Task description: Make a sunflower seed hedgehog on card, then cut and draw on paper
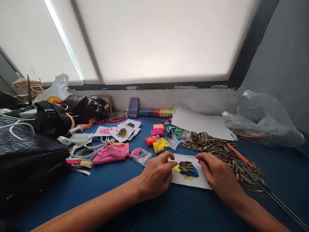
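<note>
A white paper card point(178, 182) lies in front of me, bearing a blue clay shape point(195, 173) with rows of striped sunflower seeds point(187, 167) set into it. Yellow clay point(176, 169) forms a point at its left end and small feet below. My left hand point(155, 175) rests at the card's left edge, thumb and forefinger apart with nothing between them, the other fingers curled. Over the card's right side, my right hand point(218, 174) has thumb and fingertips pinched together; what they hold, if anything, is too small to make out.
A heap of sunflower seeds point(217, 151) spreads to the right, with an orange-handled stick point(238, 154) across it. Clay packets point(158, 132) lie behind the card. Finished cards point(120, 133), a pink cloth point(111, 154) and a black bag point(31, 170) are left; a plastic bag point(265, 122) is right.
</note>
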